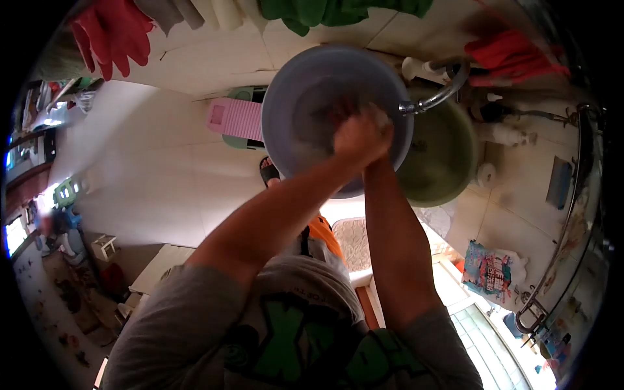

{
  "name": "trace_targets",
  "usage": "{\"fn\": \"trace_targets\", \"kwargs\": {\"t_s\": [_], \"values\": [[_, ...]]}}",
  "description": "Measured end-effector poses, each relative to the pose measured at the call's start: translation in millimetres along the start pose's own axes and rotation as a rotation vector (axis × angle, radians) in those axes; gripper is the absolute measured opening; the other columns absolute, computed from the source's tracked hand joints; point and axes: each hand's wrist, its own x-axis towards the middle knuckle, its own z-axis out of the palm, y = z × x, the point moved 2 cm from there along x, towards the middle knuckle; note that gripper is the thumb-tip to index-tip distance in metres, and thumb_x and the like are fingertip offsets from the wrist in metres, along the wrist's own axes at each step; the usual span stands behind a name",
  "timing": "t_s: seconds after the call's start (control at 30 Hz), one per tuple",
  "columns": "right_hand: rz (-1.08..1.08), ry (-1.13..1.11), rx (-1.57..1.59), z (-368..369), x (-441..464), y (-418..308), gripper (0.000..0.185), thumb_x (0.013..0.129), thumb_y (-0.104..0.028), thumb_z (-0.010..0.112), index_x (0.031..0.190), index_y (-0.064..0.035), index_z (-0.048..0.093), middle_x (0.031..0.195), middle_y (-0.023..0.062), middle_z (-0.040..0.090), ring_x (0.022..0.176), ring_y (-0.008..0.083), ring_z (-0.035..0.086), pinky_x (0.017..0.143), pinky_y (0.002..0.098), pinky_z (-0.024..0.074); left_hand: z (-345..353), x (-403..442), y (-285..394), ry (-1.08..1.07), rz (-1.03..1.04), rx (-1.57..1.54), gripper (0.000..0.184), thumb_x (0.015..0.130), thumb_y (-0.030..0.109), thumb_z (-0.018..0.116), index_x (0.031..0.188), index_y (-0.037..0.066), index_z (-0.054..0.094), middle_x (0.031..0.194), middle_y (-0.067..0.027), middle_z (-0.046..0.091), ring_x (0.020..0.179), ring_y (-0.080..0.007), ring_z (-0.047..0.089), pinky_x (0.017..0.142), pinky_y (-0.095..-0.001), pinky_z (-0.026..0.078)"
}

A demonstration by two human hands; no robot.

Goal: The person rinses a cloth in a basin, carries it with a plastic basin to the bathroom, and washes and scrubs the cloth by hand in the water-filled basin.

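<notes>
Both hands are close together over the right half of a large grey-blue basin (281,97). My left hand (357,140) is closed, its fingers bent over, and it crosses in front of the right one. My right hand (382,127) is pressed up against it, closed and partly hidden. What they grip is hidden and blurred. Just beyond the fingers, a dark reddish patch (339,112) shows inside the basin, too smeared to name.
A curved metal tap (435,101) reaches over the basin's right rim. Behind it stands a green basin (448,156). On the left lies a pink washboard (234,118). Red gloves (117,39) and green cloths (325,13) hang at the far side. A printed bag (487,268) lies at right.
</notes>
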Motion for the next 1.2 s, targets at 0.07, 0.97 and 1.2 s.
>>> {"fn": "trace_targets", "kwargs": {"t_s": [0.07, 0.97, 1.2], "values": [[-0.047, 0.18, 1.082, -67.0, -33.7, -3.7, 0.051, 0.095, -0.029, 0.044, 0.136, 0.0011, 0.044, 0.135, 0.0179, 0.051, 0.128, 0.0297, 0.047, 0.102, 0.0432, 0.0432, -16.3, 17.7, -2.6, -0.292, -0.021, -0.219, 0.046, 0.086, 0.05, 0.055, 0.094, 0.006, 0.068, 0.107, -0.0182, 0.064, 0.107, -0.0362, 0.059, 0.09, -0.0466, 0.048], [0.625, -0.016, 2.643, -69.7, -33.2, -25.5, 0.048, 0.097, -0.032, 0.041, 0.135, -0.0028, 0.044, 0.135, 0.0169, 0.049, 0.12, 0.0306, 0.052, 0.1, 0.0443, 0.045, -1.2, 11.9, -12.5, -0.382, 0.264, -0.155, 0.042, 0.088, 0.03, 0.054, 0.118, 0.0, 0.058, 0.117, -0.0224, 0.057, 0.101, -0.0427, 0.057, 0.098, -0.0511, 0.043], [0.621, -0.124, 2.92, -72.1, -53.2, -21.1, 0.047, 0.099, -0.033, 0.036, 0.137, -0.0057, 0.044, 0.133, 0.0129, 0.051, 0.12, 0.0285, 0.051, 0.101, 0.0435, 0.043, 47.3, 38.7, -40.7, -0.12, 0.319, 0.097, 0.052, 0.087, 0.031, 0.053, 0.131, 0.003, 0.049, 0.137, -0.0276, 0.042, 0.123, -0.0429, 0.046, 0.098, -0.0521, 0.041]]}}
